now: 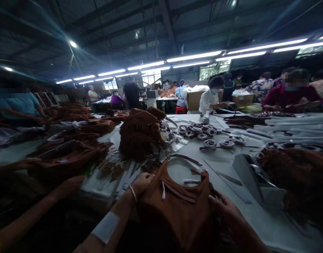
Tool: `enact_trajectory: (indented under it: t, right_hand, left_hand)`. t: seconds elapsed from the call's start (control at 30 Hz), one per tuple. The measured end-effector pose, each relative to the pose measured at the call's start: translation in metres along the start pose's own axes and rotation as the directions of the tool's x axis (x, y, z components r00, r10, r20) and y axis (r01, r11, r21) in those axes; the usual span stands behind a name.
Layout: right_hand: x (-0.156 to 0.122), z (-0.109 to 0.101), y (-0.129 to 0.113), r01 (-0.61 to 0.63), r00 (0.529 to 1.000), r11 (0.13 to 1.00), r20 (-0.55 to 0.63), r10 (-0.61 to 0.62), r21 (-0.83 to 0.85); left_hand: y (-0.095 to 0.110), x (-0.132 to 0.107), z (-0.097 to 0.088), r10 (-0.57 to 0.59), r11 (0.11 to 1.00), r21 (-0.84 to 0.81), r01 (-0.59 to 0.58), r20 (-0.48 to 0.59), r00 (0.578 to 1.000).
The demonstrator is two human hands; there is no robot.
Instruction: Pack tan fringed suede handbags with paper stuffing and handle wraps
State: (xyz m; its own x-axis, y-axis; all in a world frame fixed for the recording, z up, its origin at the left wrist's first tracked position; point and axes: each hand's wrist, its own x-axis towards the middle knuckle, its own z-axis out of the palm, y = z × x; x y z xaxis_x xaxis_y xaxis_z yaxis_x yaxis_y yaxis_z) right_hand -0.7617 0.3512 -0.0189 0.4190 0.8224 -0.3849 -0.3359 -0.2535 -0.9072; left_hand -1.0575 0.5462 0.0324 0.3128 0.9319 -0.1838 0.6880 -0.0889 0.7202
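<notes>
I find the brown bag (174, 211) at the near edge of the table (221, 168), in the middle, held by both of the wearer's hands. The left hand (142, 182) pinches its upper left edge, fingers bent onto the material; a bracelet (133, 193) circles that wrist and a white patch (107, 226) covers part of the forearm. The right hand (223, 205) grips the right edge, thumb along the side; I cannot tell how its remaining fingers sit, as they are in shadow. The handle (187, 158) arches over the bag's opening on the far side, and a white tag (163, 191) lies against the front. I note a fringed brown stack (140, 133) beyond the left hand, coiled straps (210, 143) far right of it, and a grey holder (256, 182) to the right, near a fringed brown pile (295, 168). At near left, a co-worker's hand (71, 183) reaches beside more brown pieces (71, 154).
</notes>
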Motion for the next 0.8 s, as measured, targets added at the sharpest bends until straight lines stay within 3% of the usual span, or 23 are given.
enact_trajectory:
  t: [0.1, 0.2, 0.27, 0.33, 0.4, 0.47, 0.53, 0.57, 0.63, 0.7, 0.8]
  right_hand:
    - [0.009, -0.034, -0.012, 0.043, 0.993, 0.994, -0.101, -0.053, -0.096]
    - [0.023, -0.082, -0.014, 0.091, 0.981, 0.914, -0.120, -0.150, -0.394]
    - [0.032, -0.106, -0.013, 0.150, 0.940, 0.706, -0.121, -0.319, -0.693]
    - [0.040, -0.115, -0.016, 0.189, 0.852, 0.437, -0.074, -0.518, -0.879]
    - [0.050, -0.108, -0.026, 0.235, 0.790, 0.304, -0.001, -0.613, -0.923]
    - [0.062, -0.087, -0.040, 0.281, 0.798, 0.309, 0.043, -0.601, -0.909]
    - [0.072, -0.058, -0.056, 0.295, 0.832, 0.317, 0.079, -0.549, -0.902]
    - [0.074, -0.042, -0.063, 0.282, 0.847, 0.289, 0.095, -0.523, -0.915]
    - [0.074, -0.014, -0.075, 0.283, 0.857, 0.156, 0.176, -0.484, -0.946]
    - [0.069, 0.009, -0.081, 0.392, 0.836, -0.019, 0.365, -0.411, -0.920]
    - [0.066, 0.027, -0.078, 0.524, 0.820, -0.172, 0.548, -0.164, -0.834]
  left_hand:
    - [0.000, -0.022, 0.019, 0.054, 0.991, -0.127, -0.051, 0.021, 0.998]
    - [-0.005, -0.040, 0.031, 0.046, 0.998, -0.041, -0.039, 0.172, 0.984]
    - [-0.006, -0.040, 0.027, 0.057, 0.987, 0.138, -0.088, 0.213, 0.975]
    - [0.000, -0.027, 0.017, 0.114, 0.930, 0.333, -0.156, 0.142, 0.983]
    - [0.016, -0.003, 0.005, 0.204, 0.856, 0.478, -0.196, 0.037, 0.978]
    - [0.040, 0.027, 0.000, 0.291, 0.807, 0.540, -0.239, -0.012, 0.957]
    - [0.068, 0.060, 0.007, 0.359, 0.764, 0.568, -0.306, 0.019, 0.933]
    - [0.081, 0.077, 0.016, 0.377, 0.734, 0.592, -0.334, 0.053, 0.924]
    - [0.104, 0.107, 0.040, 0.359, 0.684, 0.636, -0.357, 0.133, 0.924]
    - [0.122, 0.132, 0.068, 0.349, 0.658, 0.646, -0.388, 0.195, 0.917]
    - [0.138, 0.155, 0.106, 0.345, 0.630, 0.631, -0.453, 0.296, 0.891]
